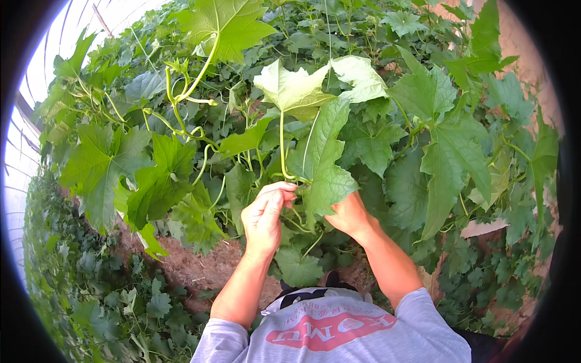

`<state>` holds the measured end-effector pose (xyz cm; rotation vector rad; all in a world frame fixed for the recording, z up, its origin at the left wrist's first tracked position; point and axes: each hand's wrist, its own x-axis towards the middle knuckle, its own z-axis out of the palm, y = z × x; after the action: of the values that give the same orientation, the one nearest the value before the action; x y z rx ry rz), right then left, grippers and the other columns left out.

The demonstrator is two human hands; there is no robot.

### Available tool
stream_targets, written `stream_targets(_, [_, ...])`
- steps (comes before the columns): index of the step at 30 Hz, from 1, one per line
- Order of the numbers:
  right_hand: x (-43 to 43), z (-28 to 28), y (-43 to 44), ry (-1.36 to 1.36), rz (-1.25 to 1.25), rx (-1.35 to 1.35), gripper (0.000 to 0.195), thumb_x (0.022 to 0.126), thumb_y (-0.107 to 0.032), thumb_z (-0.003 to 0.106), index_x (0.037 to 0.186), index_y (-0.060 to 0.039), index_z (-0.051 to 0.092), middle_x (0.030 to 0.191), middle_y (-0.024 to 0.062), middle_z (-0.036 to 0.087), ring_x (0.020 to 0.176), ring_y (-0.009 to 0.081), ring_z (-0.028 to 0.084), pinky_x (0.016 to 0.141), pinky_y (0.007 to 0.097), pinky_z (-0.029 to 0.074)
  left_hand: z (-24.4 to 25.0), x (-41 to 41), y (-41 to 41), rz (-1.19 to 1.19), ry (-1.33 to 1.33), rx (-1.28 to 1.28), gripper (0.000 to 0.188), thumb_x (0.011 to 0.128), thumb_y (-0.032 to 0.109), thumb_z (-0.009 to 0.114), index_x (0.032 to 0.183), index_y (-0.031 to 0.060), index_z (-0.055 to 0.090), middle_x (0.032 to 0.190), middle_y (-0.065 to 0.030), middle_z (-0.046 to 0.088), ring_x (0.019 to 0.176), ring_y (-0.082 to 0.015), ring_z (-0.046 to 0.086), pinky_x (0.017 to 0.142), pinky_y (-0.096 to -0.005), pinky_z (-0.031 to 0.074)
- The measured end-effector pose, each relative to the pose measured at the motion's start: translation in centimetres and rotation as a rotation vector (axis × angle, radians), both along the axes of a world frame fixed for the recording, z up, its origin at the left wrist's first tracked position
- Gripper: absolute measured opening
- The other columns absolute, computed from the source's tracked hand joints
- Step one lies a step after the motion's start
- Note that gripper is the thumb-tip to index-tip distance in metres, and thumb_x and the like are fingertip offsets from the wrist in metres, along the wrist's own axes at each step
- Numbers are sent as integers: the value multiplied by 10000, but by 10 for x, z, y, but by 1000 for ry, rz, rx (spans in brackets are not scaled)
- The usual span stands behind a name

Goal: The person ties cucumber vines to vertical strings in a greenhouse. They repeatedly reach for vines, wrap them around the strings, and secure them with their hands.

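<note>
Before me stands a leafy climbing vine with lobed leaves and curling tendrils. My left hand (268, 213) is raised at the vine, its thumb and fingertips pinched together at the base of a pale upright leaf stalk (283, 145). Whether they grip the stalk or a thin stem beside it is too small to tell. My right hand (349, 213) reaches in just to the right, its fingers hidden behind a large green leaf (324, 159). A thin string (328, 36) hangs down from above into the foliage.
Dense vine leaves (454, 136) spread on both sides and beyond my hands. A thick bent vine stem (181, 129) with tendrils juts out at the left. Bare soil (199, 267) shows below, with low plants (113, 308) at the lower left. A ribbed greenhouse cover (27, 149) stands at the far left.
</note>
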<state>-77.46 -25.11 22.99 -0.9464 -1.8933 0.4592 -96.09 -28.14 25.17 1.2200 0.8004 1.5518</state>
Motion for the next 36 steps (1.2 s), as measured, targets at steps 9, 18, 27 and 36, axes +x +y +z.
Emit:
stream_targets(9, [0, 20, -19, 239, -24, -203, 235, 743, 101, 555, 936, 16, 659, 810, 165, 671, 716, 236, 668, 645, 323, 509, 21, 1, -14, -41, 195, 180, 195, 920, 71, 566, 845, -70, 678, 969, -171, 656, 972, -245, 598, 884, -363, 475])
stream_targets(18, [3, 16, -29, 442, 67, -298, 224, 739, 94, 583, 934, 32, 676, 868, 131, 709, 782, 208, 680, 730, 295, 519, 13, 7, 3, -232, -435, -26, 289, 981, 187, 524, 838, -40, 632, 970, -139, 616, 989, -248, 581, 948, -413, 460])
stream_targets(27, [15, -9, -28, 219, -125, -136, 182, 828, 88, 573, 988, 30, 639, 914, 107, 677, 806, 222, 653, 753, 326, 520, 69, -10, 12, -236, -801, -125, 345, 1015, 252, 467, 750, 50, 554, 835, -67, 556, 739, -180, 517, 791, -358, 470])
stream_targets(36, [12, 11, -24, 757, 140, -362, 171, 818, 55, 638, 984, 19, 657, 932, 60, 686, 840, 159, 652, 742, 305, 517, 1, 2, 1, -74, 543, 293, 158, 933, 50, 544, 833, -29, 637, 845, -87, 630, 732, -160, 605, 679, -283, 490])
